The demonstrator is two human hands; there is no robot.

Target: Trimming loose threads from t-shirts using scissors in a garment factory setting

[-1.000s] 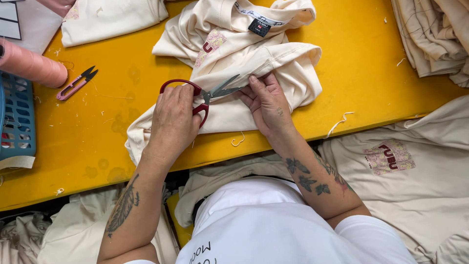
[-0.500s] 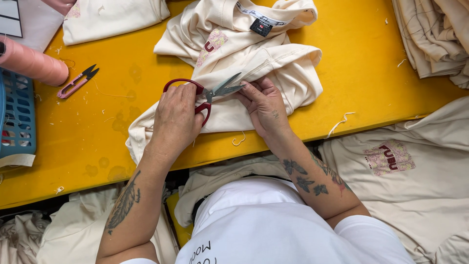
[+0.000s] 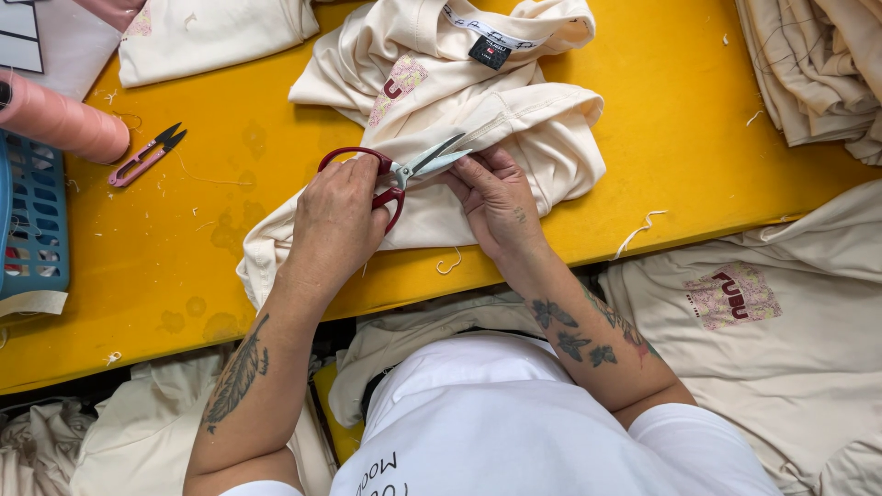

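1. Gripping a pair of red-handled scissors [image 3: 397, 172], the left hand [image 3: 337, 225] has its fingers curled through the handle loops, and the silver blades stand slightly parted, pointing right and a little away over the cloth.
2. The right hand [image 3: 496, 197] rests on the cream garment [image 3: 514, 129], its fingertips pressed together on a fold of the fabric just beside the blade tips.
3. The cream garment lies bunched on the yellow table [image 3: 698, 138], near its front edge and about in the middle of the view; a small dark neck label [image 3: 491, 51] shows at its far side, and a pink printed patch [image 3: 397, 84] shows to the left of that.
4. A small pink thread snip [image 3: 147, 156] lies on the table well to the left of the hands.
5. Farther left, a pink spool of thread [image 3: 60, 121] lies on its side, touching or just above a blue plastic basket [image 3: 35, 230] at the left edge.
6. Another folded cream piece [image 3: 216, 35] sits at the far left of the table, and a stack of cream garments [image 3: 808, 69] at the far right.
7. Short thread scraps [image 3: 643, 230] lie scattered on the yellow surface.
8. More cream garments [image 3: 744, 303] with a printed patch hang or lie below the table's near edge on the right.
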